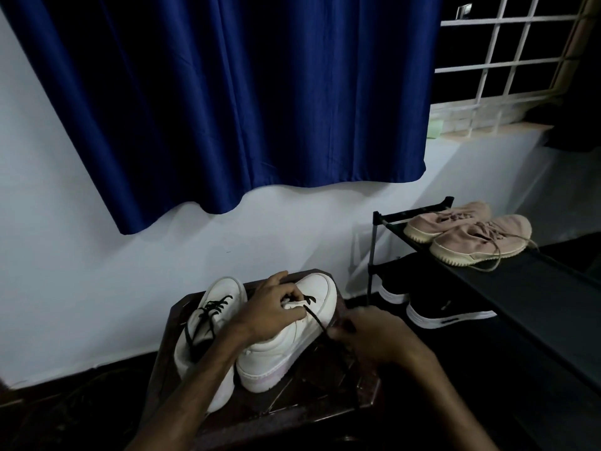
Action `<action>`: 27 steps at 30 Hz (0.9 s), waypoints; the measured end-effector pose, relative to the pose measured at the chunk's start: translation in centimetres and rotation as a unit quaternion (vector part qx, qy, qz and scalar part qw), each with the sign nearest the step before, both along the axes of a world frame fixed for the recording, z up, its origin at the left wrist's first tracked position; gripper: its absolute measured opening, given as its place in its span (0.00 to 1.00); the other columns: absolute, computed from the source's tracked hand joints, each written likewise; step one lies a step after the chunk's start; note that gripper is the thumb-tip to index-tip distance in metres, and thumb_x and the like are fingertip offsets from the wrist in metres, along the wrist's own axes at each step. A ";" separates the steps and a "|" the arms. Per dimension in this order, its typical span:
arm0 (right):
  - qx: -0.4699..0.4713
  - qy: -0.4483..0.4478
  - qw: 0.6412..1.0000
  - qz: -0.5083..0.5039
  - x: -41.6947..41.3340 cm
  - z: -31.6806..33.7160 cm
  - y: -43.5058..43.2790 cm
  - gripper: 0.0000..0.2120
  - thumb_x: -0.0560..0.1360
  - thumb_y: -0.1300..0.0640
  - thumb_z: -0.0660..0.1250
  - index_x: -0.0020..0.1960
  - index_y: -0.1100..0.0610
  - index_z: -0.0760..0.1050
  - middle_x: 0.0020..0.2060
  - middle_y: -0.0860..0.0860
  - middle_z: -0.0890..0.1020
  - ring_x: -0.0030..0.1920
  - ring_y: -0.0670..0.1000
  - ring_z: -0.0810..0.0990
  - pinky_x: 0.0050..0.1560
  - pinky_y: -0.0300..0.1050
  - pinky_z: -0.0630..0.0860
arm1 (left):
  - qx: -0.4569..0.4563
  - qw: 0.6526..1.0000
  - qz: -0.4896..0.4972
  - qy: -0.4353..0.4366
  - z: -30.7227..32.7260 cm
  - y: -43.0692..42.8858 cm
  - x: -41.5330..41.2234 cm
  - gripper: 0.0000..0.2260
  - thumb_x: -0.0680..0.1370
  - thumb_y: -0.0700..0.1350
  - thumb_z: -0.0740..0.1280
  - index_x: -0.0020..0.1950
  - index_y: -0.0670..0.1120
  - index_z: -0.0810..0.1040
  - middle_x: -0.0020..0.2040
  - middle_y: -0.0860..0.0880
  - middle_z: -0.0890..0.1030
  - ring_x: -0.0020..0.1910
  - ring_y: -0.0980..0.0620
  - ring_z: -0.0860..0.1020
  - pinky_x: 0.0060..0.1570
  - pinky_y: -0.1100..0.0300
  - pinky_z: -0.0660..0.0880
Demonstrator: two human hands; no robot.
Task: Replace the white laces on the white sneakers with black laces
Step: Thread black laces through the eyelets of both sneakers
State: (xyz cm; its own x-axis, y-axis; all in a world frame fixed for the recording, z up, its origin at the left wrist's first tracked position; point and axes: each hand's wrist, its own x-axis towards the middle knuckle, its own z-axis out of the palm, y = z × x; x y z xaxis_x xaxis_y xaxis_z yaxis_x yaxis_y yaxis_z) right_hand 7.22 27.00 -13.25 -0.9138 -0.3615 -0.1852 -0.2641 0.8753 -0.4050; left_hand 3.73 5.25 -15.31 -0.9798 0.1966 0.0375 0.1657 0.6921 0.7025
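Observation:
Two white sneakers stand on a dark wooden stool (312, 398). The left sneaker (208, 307) has black laces threaded through its eyelets. The right sneaker (302, 336) has a black lace (317, 319) running from its front eyelets down to the right. My left hand (274, 307) rests on the right sneaker's tongue, its fingers pinching at the eyelets. My right hand (370, 333) is closed on the free end of the black lace, just right of the shoe. No white laces are visible.
A black shoe rack (520, 288) stands to the right, with pink sneakers (471, 236) on top and black shoes (445, 312) on the lower shelf. A blue curtain (244, 109) hangs on the wall behind. A barred window (507, 53) is at the upper right.

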 end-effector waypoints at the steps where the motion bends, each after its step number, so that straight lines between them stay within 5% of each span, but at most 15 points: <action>1: -0.019 0.053 0.998 -0.026 -0.6 -0.1 -1.0 0.21 0.77 0.36 0.57 0.50 0.53 0.77 0.46 0.49 0.82 0.46 0.52 0.81 0.48 0.49 0.77 | 0.001 1.000 -0.001 0.002 0.0 0.0 0.0 0.17 0.57 0.62 0.63 0.42 0.58 0.78 0.74 0.49 0.65 0.75 0.56 0.59 0.71 0.53 0.63; 6: -0.110 0.116 0.987 -0.023 -1.4 -1.7 -4.9 0.11 0.78 0.49 0.59 0.46 0.54 0.76 0.44 0.54 0.83 0.48 0.57 0.80 0.42 0.46 0.74 | 0.009 1.000 0.003 0.000 0.1 0.0 0.1 0.18 0.59 0.63 0.64 0.43 0.57 0.80 0.73 0.48 0.67 0.76 0.57 0.58 0.71 0.52 0.62; 13: 0.003 0.040 0.999 -0.009 -0.3 -1.2 -0.6 0.10 0.76 0.45 0.63 0.43 0.49 0.79 0.43 0.48 0.83 0.45 0.51 0.82 0.46 0.47 0.77 | 0.010 1.000 -0.012 0.001 0.8 0.0 0.6 0.25 0.61 0.59 0.69 0.56 0.53 0.74 0.66 0.53 0.71 0.64 0.61 0.67 0.66 0.56 0.68; 16: -0.089 0.072 0.993 -0.034 -1.6 -1.1 -2.5 0.19 0.77 0.38 0.60 0.43 0.52 0.79 0.40 0.49 0.83 0.44 0.51 0.81 0.46 0.48 0.77 | 0.012 1.000 -0.024 -0.008 1.1 0.0 0.9 0.36 0.62 0.61 0.70 0.68 0.55 0.66 0.64 0.56 0.73 0.63 0.59 0.71 0.64 0.59 0.69; 21: -0.175 0.105 0.978 -0.038 -2.2 -2.6 -4.3 0.17 0.78 0.44 0.60 0.34 0.50 0.73 0.33 0.48 0.82 0.37 0.48 0.80 0.45 0.49 0.78 | 0.013 0.999 -0.007 -0.052 1.1 0.1 0.7 0.45 0.59 0.64 0.69 0.74 0.53 0.62 0.67 0.55 0.73 0.65 0.57 0.72 0.68 0.55 0.69; 27: 0.021 -0.148 0.988 0.046 -0.2 -1.0 0.9 0.13 0.77 0.47 0.65 0.35 0.50 0.78 0.35 0.46 0.84 0.36 0.42 0.81 0.52 0.44 0.78 | 0.005 0.998 0.020 -0.052 0.6 -0.1 0.4 0.43 0.65 0.55 0.72 0.76 0.53 0.56 0.66 0.55 0.70 0.65 0.55 0.70 0.67 0.58 0.67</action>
